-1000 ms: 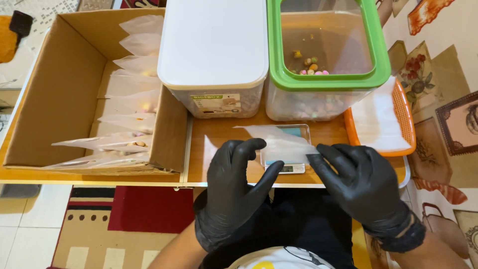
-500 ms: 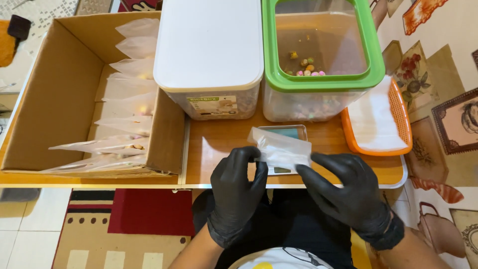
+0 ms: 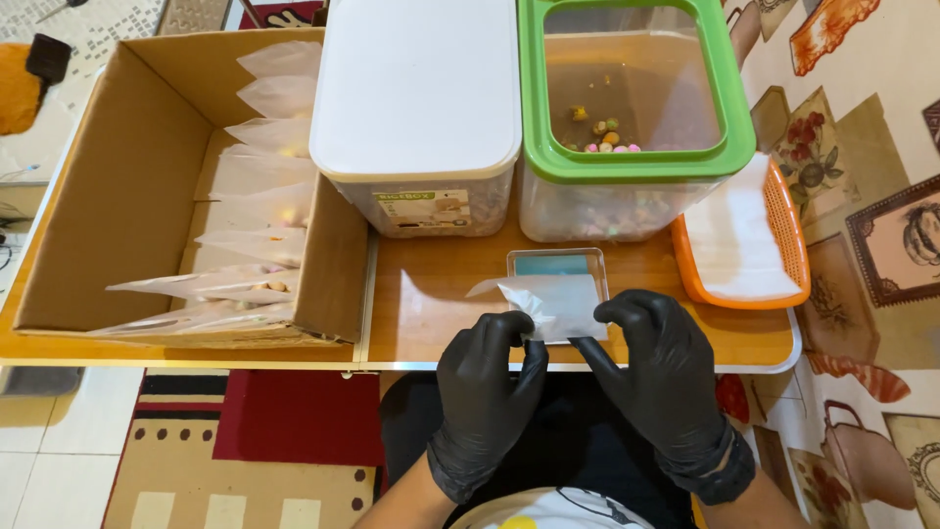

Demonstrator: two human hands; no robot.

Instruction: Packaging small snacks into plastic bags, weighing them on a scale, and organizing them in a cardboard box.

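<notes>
Clear plastic bag (image 3: 553, 304) btwn gloved hands

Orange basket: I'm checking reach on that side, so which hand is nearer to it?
Right. The right hand sits just below-left of the orange basket, pinching the clear bag. The left hand holds the bag's other side, farther away.

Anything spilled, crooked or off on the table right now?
Nothing stands out. Both gloved hands, left hand and right hand, hold a small clear bag over the scale; the bins stand upright, nothing spilled.
</notes>
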